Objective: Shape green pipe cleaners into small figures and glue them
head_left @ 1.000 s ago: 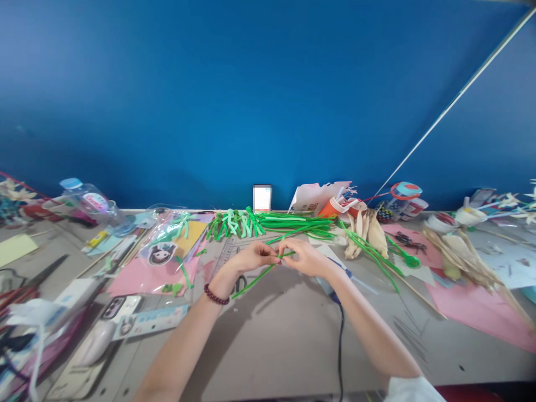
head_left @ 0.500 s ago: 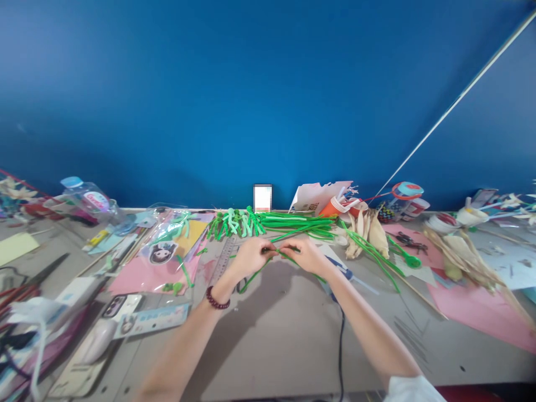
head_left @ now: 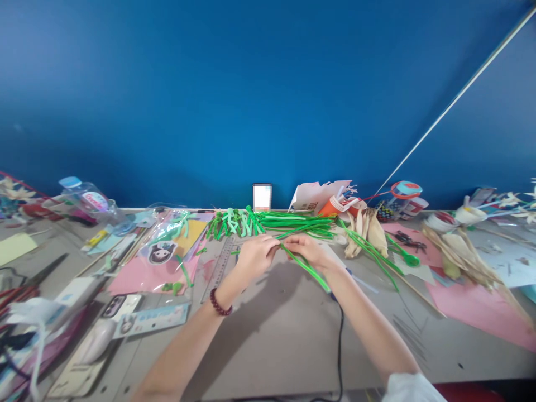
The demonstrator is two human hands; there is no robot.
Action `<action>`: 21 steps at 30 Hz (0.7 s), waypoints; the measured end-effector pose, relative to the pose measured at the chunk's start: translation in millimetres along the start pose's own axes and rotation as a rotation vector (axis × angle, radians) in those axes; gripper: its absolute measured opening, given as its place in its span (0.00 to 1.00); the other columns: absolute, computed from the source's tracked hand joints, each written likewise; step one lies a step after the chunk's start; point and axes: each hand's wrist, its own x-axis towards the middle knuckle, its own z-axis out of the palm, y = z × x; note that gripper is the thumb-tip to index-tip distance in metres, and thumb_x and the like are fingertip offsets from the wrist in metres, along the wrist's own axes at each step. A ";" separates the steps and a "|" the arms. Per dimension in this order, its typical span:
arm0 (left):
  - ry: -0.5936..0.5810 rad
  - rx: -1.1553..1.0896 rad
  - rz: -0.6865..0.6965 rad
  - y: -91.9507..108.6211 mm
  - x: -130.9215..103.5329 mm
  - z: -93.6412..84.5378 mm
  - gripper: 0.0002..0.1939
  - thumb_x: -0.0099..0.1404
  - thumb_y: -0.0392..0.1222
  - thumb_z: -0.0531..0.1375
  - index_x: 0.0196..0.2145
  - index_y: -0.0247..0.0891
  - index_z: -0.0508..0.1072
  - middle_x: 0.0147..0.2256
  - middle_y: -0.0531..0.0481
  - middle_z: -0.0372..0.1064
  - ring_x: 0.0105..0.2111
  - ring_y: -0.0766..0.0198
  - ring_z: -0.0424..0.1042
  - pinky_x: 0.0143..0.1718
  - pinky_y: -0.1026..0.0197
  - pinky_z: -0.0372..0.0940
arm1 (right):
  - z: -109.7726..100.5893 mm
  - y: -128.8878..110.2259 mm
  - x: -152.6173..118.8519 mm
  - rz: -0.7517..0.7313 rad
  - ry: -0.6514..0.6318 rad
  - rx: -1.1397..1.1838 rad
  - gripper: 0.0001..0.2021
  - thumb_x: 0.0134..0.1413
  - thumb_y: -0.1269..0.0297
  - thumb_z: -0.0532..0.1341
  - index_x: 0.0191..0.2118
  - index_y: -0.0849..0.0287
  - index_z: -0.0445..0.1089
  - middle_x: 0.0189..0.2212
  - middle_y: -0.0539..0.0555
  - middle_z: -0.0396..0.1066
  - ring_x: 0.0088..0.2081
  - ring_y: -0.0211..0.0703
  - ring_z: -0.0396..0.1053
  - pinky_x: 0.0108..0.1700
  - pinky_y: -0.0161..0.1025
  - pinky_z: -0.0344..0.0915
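Green fuzzy stems [head_left: 307, 266] run from between my fingertips down to the right, under my right wrist. My left hand [head_left: 258, 254], with a dark red bead bracelet [head_left: 219, 303] at its wrist, pinches their upper end. Right beside it, my right hand [head_left: 305, 250] is closed on the same stems, its fingertips nearly touching the left ones. Just behind both hands lies a pile of long green stems [head_left: 299, 222], with curled green pieces [head_left: 234, 222] at its left end.
A clear ruler [head_left: 221, 262] lies left of my left hand. Farther left are pink paper under a plastic bag [head_left: 142, 271], a phone [head_left: 119, 306] and a bottle [head_left: 90, 196]. Dried husks [head_left: 368, 234], orange cups [head_left: 330, 207] and scissors [head_left: 408, 241] stand or lie at right.
The green stem that hung below my left hand now lies alongside the other length toward the lower right. My left hand has turned slightly, its fingers still pinched.
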 end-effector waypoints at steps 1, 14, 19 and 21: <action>-0.010 -0.089 -0.037 -0.8 1.2 -0.8 0.10 0.62 0.37 0.54 0.35 0.40 0.75 0.32 0.46 0.73 0.33 0.61 0.68 0.34 0.62 0.59 | 0.5 -1.1 -1.0 -0.023 0.023 -0.034 0.14 0.46 0.54 0.60 0.29 0.61 0.70 0.20 0.49 0.68 0.23 0.36 0.64 0.30 0.34 0.60; -0.142 -0.644 -0.303 -6.7 9.8 -5.4 0.14 0.57 0.48 0.59 0.25 0.33 0.73 0.21 0.52 0.65 0.21 0.70 0.58 0.23 0.67 0.53 | 3.1 -10.2 -12.8 -0.258 0.178 -0.477 0.07 0.53 0.62 0.58 0.30 0.59 0.71 0.29 0.50 0.73 0.32 0.40 0.68 0.35 0.34 0.62; -0.140 -0.536 -0.236 -7.6 8.9 -1.3 0.11 0.58 0.44 0.58 0.25 0.34 0.73 0.24 0.50 0.69 0.24 0.68 0.62 0.25 0.67 0.55 | -2.1 -10.9 -9.7 -0.362 0.120 -0.612 0.07 0.55 0.64 0.58 0.31 0.59 0.72 0.29 0.52 0.74 0.32 0.40 0.69 0.34 0.35 0.62; -0.139 -0.481 -0.209 -7.8 7.5 0.6 0.10 0.58 0.42 0.58 0.26 0.34 0.74 0.25 0.50 0.70 0.24 0.68 0.63 0.25 0.67 0.55 | -4.6 -10.0 -8.0 -0.470 0.104 -0.723 0.07 0.56 0.67 0.57 0.32 0.58 0.73 0.30 0.53 0.73 0.34 0.41 0.68 0.38 0.37 0.62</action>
